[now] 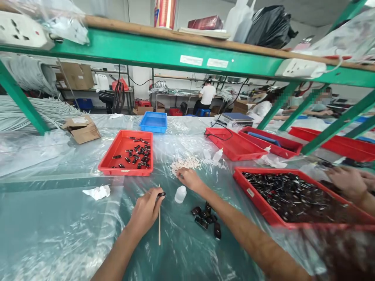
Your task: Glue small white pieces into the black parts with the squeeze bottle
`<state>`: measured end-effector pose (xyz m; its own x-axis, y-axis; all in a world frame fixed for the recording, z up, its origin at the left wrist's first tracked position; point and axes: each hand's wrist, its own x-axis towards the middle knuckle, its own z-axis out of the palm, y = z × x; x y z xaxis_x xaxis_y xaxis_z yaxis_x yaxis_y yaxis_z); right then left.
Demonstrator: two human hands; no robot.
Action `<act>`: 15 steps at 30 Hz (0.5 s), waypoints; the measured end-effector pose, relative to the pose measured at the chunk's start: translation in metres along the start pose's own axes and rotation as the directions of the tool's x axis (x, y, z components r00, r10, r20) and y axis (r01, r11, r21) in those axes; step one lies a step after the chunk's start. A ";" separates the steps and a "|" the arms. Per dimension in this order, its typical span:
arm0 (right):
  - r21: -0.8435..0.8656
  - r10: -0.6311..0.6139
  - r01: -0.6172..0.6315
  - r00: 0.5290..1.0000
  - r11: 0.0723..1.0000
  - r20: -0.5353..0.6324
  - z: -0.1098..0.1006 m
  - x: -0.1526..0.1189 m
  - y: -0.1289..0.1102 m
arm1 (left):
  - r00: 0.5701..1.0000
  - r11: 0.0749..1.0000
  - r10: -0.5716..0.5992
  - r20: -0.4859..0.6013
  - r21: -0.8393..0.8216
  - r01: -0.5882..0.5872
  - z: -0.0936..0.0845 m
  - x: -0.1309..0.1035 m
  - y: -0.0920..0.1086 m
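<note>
A small black piece (161,194) is pinched between the fingertips of my left hand (147,207). A thin wooden stick (159,230) runs down from beside that hand over the plastic-covered table. My right hand (189,178) reaches to the near left edge of a pile of small white pieces (187,163), its fingers pressed together; whatever they hold is too small to make out. Just below it stands a small white bottle (180,194). Several black pieces (201,223) lie in a loose group under my right forearm.
A red tray (106,168) with black pieces stands at the left, a blue tray (153,127) behind it. At the right, a large red tray (265,212) is full of black parts, beside another person's hands (348,181). A green shelf beam (146,50) crosses above.
</note>
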<state>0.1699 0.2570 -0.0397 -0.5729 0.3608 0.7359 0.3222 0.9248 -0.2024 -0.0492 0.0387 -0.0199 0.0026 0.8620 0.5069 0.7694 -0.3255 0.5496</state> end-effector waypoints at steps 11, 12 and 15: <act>0.305 0.103 -0.122 0.992 0.944 0.079 -0.089 -0.013 -0.075 | 0.997 0.980 -0.034 0.063 -0.195 0.046 0.010 -0.009 0.022; 0.340 0.117 -0.144 0.988 0.929 0.099 -0.091 -0.015 -0.093 | 0.996 0.976 -0.038 0.086 -0.211 0.055 0.009 -0.010 0.026; 0.472 0.148 -0.195 0.980 0.860 0.135 -0.091 -0.018 -0.136 | 0.988 0.967 -0.036 0.153 -0.246 0.073 0.005 -0.012 0.039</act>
<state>0.2049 0.1136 0.0334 -0.6152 0.5067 0.6039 0.0331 0.7820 -0.6224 -0.0162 0.0176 -0.0085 0.0728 0.9225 0.3790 0.5868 -0.3469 0.7317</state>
